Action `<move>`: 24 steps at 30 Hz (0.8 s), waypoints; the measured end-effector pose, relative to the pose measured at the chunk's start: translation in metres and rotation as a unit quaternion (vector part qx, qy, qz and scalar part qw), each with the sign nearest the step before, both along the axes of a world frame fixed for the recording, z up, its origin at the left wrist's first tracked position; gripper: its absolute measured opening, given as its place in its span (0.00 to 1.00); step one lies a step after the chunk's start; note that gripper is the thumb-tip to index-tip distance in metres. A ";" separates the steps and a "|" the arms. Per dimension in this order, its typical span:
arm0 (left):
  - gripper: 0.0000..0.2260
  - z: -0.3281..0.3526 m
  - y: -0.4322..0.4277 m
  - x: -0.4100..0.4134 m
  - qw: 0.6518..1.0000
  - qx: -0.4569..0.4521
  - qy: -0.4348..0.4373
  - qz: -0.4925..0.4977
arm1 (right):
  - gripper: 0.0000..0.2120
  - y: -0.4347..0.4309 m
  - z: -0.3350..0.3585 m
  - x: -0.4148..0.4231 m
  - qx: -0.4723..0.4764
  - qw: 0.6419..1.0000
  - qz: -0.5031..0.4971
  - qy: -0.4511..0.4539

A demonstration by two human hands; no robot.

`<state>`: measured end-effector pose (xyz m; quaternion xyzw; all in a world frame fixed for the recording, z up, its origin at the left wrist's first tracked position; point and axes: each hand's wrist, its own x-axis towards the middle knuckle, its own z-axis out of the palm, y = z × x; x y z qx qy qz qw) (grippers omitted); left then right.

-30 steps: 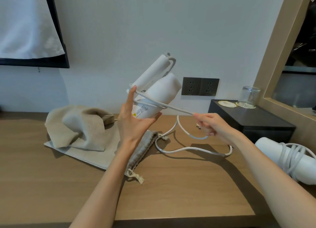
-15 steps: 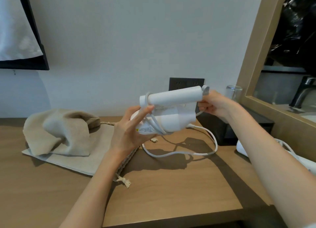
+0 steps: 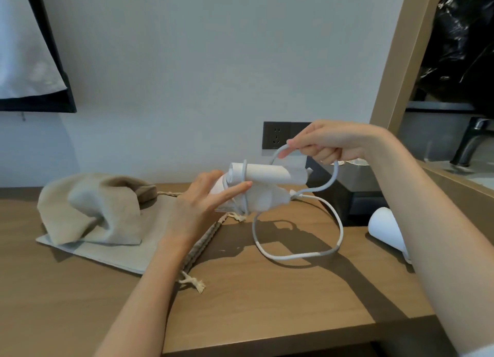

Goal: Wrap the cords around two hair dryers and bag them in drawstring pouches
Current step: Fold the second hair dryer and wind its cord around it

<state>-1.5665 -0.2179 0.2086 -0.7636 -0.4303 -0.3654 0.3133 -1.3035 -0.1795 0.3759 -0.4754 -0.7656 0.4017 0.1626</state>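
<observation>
Head-worn view, facing forward and down, close over desk [image 3: 267, 311]

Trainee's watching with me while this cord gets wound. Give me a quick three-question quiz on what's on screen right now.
1. True or false: the right hand pinches the cord above the hair dryer that the left hand holds.
2. Where do the beige pouches lie? A) on the desk, left of the held dryer; B) in the sink; C) on the black box.
3. Fill in: the cord's slack loop rests on the ___.
Key: 1 true; 2 A; 3 desk.
</observation>
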 end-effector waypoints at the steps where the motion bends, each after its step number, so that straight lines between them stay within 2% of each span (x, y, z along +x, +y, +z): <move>1: 0.36 0.001 0.000 -0.001 1.000 0.001 0.000 0.015 | 0.14 -0.002 0.001 -0.001 -0.017 1.000 0.011 -0.021; 3: 0.40 0.002 -0.001 -0.004 0.999 0.001 -0.007 0.047 | 0.15 -0.003 0.001 -0.004 -0.056 0.998 0.035 -0.012; 7: 0.43 0.004 -0.004 0.000 0.997 -0.002 0.001 0.072 | 0.17 -0.006 -0.009 -0.019 -0.141 0.982 0.090 0.086; 10: 0.44 0.004 -0.005 0.001 0.997 -0.022 0.016 0.078 | 0.17 -0.008 -0.017 -0.034 -0.149 0.978 0.088 0.115; 12: 0.43 0.005 -0.008 0.003 0.995 -0.034 0.040 0.082 | 0.15 -0.010 -0.020 -0.045 -0.083 0.992 0.064 0.075; 14: 0.43 0.007 -0.011 0.007 0.994 -0.060 0.040 0.088 | 0.14 -0.013 -0.024 -0.056 0.024 0.999 0.031 0.011; 18: 0.44 0.007 -0.009 0.007 0.986 -0.128 -0.041 0.099 | 0.15 -0.015 -0.037 -0.062 0.244 0.966 0.017 -0.086; 20: 0.43 0.007 -0.007 0.004 0.983 -0.134 -0.065 0.108 | 0.15 -0.014 -0.043 -0.063 0.290 0.953 0.023 -0.080; 24: 0.45 0.010 -0.008 0.004 0.980 -0.140 -0.086 0.113 | 0.14 -0.010 -0.059 -0.071 0.322 0.945 0.030 -0.054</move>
